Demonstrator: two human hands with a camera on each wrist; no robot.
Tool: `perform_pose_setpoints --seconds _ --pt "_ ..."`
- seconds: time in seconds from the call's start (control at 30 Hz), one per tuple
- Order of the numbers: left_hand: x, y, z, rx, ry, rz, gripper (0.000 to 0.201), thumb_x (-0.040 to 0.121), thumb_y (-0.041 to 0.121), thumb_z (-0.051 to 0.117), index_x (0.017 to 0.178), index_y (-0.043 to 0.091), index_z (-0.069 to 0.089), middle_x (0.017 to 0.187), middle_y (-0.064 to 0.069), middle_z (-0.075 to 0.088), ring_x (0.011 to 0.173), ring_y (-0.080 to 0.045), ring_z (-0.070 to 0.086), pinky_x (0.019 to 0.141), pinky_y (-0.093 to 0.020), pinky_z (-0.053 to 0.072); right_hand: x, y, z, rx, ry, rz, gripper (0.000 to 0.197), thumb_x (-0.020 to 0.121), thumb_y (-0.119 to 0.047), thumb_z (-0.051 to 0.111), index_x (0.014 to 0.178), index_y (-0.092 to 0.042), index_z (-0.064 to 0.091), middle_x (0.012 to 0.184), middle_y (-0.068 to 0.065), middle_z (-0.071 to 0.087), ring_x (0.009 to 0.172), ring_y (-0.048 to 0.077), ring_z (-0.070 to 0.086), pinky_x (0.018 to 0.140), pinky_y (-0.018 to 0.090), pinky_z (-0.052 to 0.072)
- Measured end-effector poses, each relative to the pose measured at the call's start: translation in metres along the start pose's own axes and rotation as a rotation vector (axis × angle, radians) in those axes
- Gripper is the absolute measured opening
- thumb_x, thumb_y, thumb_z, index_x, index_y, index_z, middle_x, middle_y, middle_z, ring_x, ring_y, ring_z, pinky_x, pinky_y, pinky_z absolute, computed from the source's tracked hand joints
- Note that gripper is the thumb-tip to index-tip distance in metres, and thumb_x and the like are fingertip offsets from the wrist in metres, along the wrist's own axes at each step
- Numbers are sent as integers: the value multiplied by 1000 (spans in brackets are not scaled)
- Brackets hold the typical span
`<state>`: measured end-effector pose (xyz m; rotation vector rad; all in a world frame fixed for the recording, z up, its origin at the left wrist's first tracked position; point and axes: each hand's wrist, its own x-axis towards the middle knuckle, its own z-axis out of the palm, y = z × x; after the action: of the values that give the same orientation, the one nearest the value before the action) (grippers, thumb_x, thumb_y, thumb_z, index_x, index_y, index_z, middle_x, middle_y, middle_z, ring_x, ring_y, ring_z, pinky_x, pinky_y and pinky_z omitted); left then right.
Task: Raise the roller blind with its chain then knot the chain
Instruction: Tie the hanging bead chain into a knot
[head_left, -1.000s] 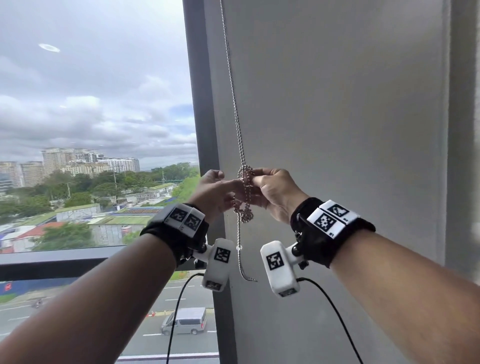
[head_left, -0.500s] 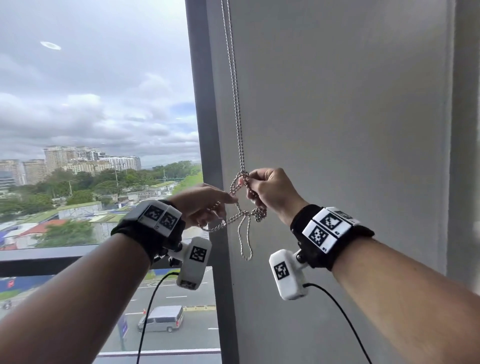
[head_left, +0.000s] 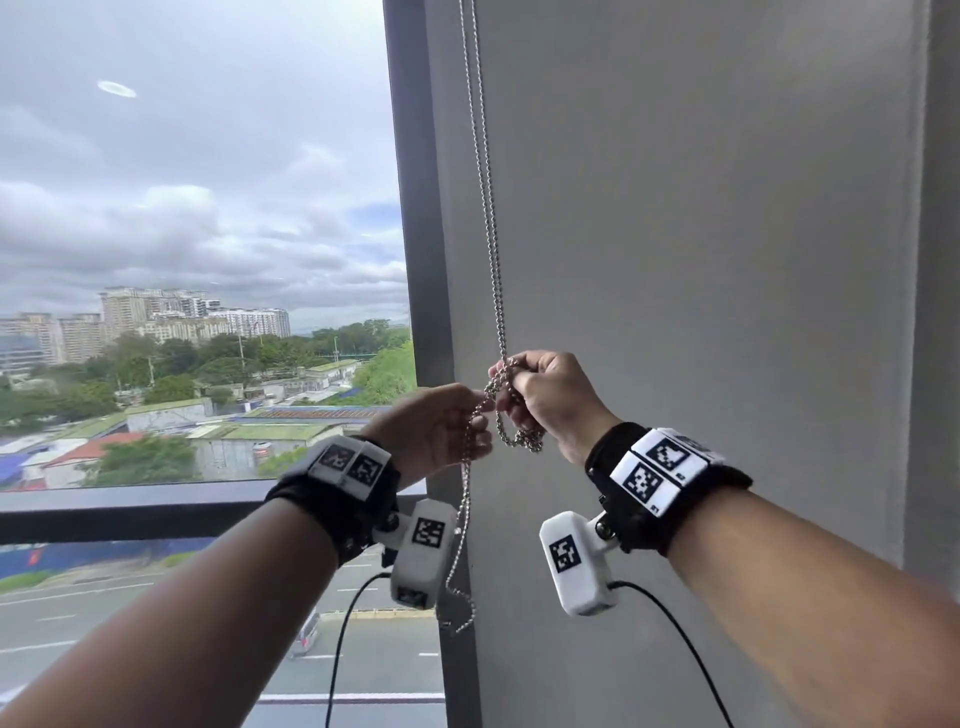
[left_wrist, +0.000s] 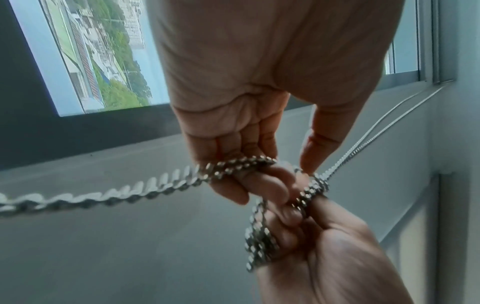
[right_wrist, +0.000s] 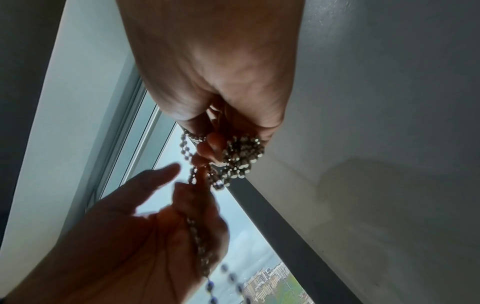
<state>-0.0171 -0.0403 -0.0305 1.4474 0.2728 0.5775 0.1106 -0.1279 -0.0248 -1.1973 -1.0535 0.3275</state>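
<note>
A metal bead chain (head_left: 485, 182) hangs in two strands down the grey wall beside the window frame. My right hand (head_left: 511, 384) grips a bunched, looped part of the chain (right_wrist: 241, 152) in its curled fingers. My left hand (head_left: 480, 415) is just left of it and slightly lower. Its fingers curl round a doubled strand of the chain (left_wrist: 239, 164), and the thumb sticks out. From the left hand a long loop (head_left: 462, 545) dangles past the wrist camera. The two hands' fingertips touch at the tangle (left_wrist: 309, 195).
A dark window post (head_left: 415, 260) stands directly left of the chain, with a dark sill rail (head_left: 156, 504) below the glass. The glass (head_left: 208, 208) is uncovered and shows city and road. A plain grey wall (head_left: 701, 260) fills the right side.
My left hand has come up and right, back against the right hand. The small loop it was drawing sideways now hangs as a long loop below it. The right hand stayed in place.
</note>
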Motion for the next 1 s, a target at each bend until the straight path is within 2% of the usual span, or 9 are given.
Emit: perform_pose_setpoints --seconds 0.1,0.2,0.27,0.37,0.47,0.6,0.77,0.9,1.0 --pt "10 0 10 -30 78 95 16 84 11 62 95 0 62 72 -9 58 44 -9 48 50 -25 50 -2 2 0 35 20 3 23 94 1 44 101 7 65 57 8 63 42 15 44 39 22 34" --pt "16 -3 13 -6 146 147 22 80 15 69 95 1 63 67 -7 53 41 -6 36 40 -17 35 -8 4 -3 150 -25 12 27 91 1 42 99 6 67 61 9 63 49 18 48 46 27 38" --pt "17 -6 15 46 155 171 19 81 15 68 92 1 63 63 -5 48 40 -6 32 38 -16 29 -11 7 -7 241 -53 11 27 88 1 43 98 7 67 67 15 61 56 23 50 53 32 41" --pt "17 -14 16 41 152 180 12 84 12 63 82 0 61 62 -7 48 40 -6 34 36 -16 29 -14 14 -12 274 -43 16 26 85 -1 47 96 11 68 78 20 59 65 26 51 60 33 43" --pt "18 -22 16 64 146 176 14 82 19 66 79 6 63 57 -2 49 38 -5 30 37 -16 20 -14 21 -14 200 -18 11 24 86 -7 55 92 10 71 80 20 61 73 27 51 64 35 42" --pt "19 -40 18 93 188 220 15 82 28 66 79 13 63 47 7 34 39 -6 23 36 -14 17 -11 25 -16 200 -18 38 24 87 -8 54 89 5 74 83 18 67 79 27 57 71 35 46" --pt "20 -58 23 -81 186 224 15 87 17 60 86 1 60 56 -4 54 37 -8 39 36 -17 30 -13 25 -16 100 -9 5 23 88 -21 63 82 -4 77 80 16 67 71 23 56 66 35 43" --pt "17 -66 26 -63 206 232 17 86 27 61 82 10 62 52 4 43 36 -4 25 36 -14 16 -12 27 -17 24 9 -14 20 87 -22 65 82 -6 78 77 12 64 64 15 51 58 25 39" --pt "14 -73 25 -64 232 242 21 85 33 61 79 13 60 47 9 34 36 -4 22 39 -14 12 -11 28 -18 2 1 -30 23 85 -25 69 82 -4 77 74 12 55 64 18 44 55 20 38"
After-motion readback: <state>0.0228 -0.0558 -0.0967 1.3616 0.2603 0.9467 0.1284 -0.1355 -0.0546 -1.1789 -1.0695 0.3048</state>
